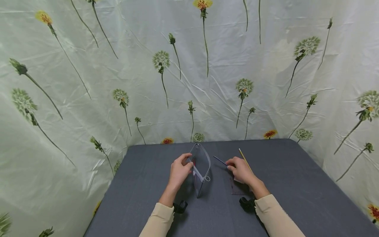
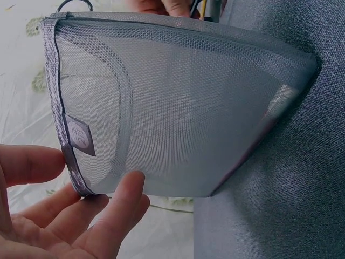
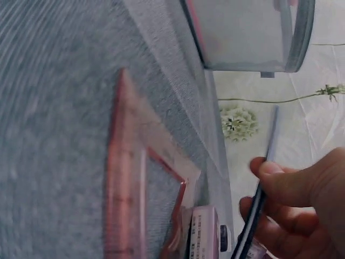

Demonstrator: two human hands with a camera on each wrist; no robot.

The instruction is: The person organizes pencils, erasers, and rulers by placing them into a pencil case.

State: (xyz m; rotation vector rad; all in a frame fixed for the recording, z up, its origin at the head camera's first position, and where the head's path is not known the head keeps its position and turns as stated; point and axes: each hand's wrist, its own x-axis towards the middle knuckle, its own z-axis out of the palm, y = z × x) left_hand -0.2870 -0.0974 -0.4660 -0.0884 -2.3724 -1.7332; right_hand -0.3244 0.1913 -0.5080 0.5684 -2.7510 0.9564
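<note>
A grey mesh zip pouch (image 1: 202, 159) stands upright on the table with its mouth spread. My left hand (image 1: 180, 169) grips its side edge, fingers about the trim beside a small label (image 2: 80, 135). Inside the pouch shows a thin red item (image 1: 194, 161). To the right, my right hand (image 1: 241, 169) pinches a slim dark pencil (image 3: 273, 132) between thumb and fingers, its far end pointing toward the pouch. A yellow pencil (image 1: 244, 157) sticks out beyond that hand; its lower part is hidden.
Below the right hand lies a clear pinkish set square (image 3: 126, 162) on the grey table (image 1: 148, 184). A small pale box with a barcode (image 3: 204, 232) is beside it. A ring (image 1: 207, 178) hangs from the pouch's zip. Flowered cloth (image 1: 142, 82) hangs behind the table.
</note>
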